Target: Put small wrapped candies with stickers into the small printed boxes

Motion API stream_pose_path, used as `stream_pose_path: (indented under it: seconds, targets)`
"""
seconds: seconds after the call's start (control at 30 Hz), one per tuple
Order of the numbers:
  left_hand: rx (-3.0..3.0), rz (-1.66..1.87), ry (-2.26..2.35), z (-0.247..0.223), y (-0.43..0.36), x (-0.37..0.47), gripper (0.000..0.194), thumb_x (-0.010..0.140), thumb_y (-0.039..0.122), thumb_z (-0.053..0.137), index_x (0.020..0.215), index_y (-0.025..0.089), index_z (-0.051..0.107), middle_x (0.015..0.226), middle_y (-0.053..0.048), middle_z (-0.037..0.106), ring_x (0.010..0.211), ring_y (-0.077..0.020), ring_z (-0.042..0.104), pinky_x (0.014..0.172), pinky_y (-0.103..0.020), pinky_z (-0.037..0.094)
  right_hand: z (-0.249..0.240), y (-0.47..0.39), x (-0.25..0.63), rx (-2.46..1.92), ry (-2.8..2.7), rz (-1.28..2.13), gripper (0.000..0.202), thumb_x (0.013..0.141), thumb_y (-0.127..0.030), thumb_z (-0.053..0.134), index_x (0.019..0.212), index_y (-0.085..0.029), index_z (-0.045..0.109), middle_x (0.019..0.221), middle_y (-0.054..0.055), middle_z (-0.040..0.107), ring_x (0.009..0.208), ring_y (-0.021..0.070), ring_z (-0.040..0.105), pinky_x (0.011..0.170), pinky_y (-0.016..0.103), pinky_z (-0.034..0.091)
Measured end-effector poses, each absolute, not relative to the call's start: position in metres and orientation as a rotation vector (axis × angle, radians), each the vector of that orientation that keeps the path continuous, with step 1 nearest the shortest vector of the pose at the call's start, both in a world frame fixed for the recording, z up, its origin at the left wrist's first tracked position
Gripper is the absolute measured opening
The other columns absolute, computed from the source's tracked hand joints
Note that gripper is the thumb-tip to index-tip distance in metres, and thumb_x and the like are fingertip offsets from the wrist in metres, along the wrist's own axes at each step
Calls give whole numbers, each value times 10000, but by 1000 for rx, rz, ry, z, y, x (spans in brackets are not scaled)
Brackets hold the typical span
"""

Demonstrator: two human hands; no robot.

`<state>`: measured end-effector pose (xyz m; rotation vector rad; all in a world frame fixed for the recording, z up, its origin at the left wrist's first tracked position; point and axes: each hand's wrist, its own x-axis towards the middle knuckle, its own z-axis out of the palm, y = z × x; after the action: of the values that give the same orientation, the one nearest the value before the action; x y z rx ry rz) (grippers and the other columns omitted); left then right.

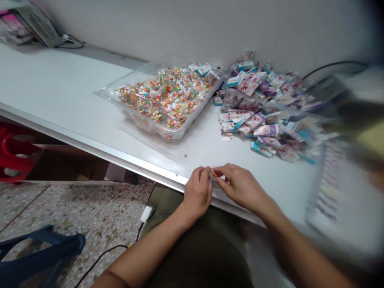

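Observation:
At the table's front edge, my left hand (198,193) and my right hand (240,186) meet over a small packet (213,173) with orange and yellow bits showing. The fingers of both hands are closed around it, and they hide most of it. Beyond them stands a clear plastic tray (112,95) heaped with small clear packets of multicoloured beads (168,94). To its right lies a loose pile of small printed boxes (258,120) in white, blue and purple. Several of these boxes rest on the packets at the tray's back corner.
A white table (75,92) runs along the wall. At the right is a blurred, pale container (354,208) with a row of small items. Below the table are an open cardboard box (72,162), a red stool (15,148), a dark blue stool (45,248) and a black cable (102,256).

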<state>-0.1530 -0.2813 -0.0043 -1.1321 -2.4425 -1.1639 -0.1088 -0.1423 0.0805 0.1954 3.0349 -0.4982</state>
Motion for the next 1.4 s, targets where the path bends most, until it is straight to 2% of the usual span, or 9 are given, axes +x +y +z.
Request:
stream_pose_path:
  seconds: [0.2,0.3,0.5,0.67,0.77,0.87,1.03,1.17,1.4]
  targets:
    - [-1036,-1221,-2443,-6,-281,-152,401,845,114,517,1236,154,438,1110,-146,554,947,-224,608,781,-372,567,63,-147,-105,476,3190,-707,137,862,-276,560,875,-226,686,904,53,664,874,221,617,713,308,437]
    - [-1017,-1279,-2361,-12,-281,-151,385,861,122,522,1236,148,440,1115,-153,552,973,-223,601,800,-373,564,56,-149,-108,713,3072,-1068,168,794,-333,630,904,-207,646,940,50,655,744,177,592,682,303,453]
    - [-1086,-1459,-2266,-2,-299,-152,335,850,166,583,1183,172,553,1173,-149,577,1107,-262,557,950,-480,483,57,-151,-111,671,2647,-1465,191,815,-372,587,744,-200,634,664,-8,645,606,144,575,597,264,424]
    - [-780,-2361,-2430,16,-313,-172,125,851,274,638,923,178,673,939,-68,677,812,-164,640,714,-300,528,57,-156,-110,628,2489,-1628,182,800,-365,613,838,-201,683,675,-1,678,623,156,637,609,263,460]
    - [-554,-2954,-2457,20,-315,-189,244,735,318,763,881,155,656,709,-6,659,615,-118,615,607,-247,511,57,-158,-110,611,2514,-1610,178,801,-353,612,836,-202,700,645,-4,670,577,141,604,574,253,442]
    - [-410,-3242,-2460,24,-316,-201,310,666,307,814,871,140,652,673,-2,670,629,-122,651,659,-260,538,59,-160,-109,587,2513,-1614,174,802,-342,609,830,-201,707,613,-13,653,545,126,573,554,245,427]
    - [-344,-3181,-2604,32,-314,-207,245,631,226,803,762,140,615,586,9,653,530,-109,628,565,-233,527,63,-161,-110,538,2525,-1601,191,794,-338,611,848,-191,721,617,-7,639,549,123,551,536,244,414]
    - [-288,-3117,-2629,33,-314,-209,165,657,185,744,739,148,605,565,26,631,486,-96,603,521,-220,511,57,-160,-112,535,2249,-1844,306,791,-393,629,994,-183,720,622,-7,625,540,114,518,508,238,387]
    - [-290,-3160,-2618,31,-318,-208,161,680,191,739,786,145,626,579,9,652,537,-108,638,591,-232,530,39,-173,-115,859,2036,-2154,195,717,-305,679,852,-165,686,552,-45,555,490,88,457,475,219,352]
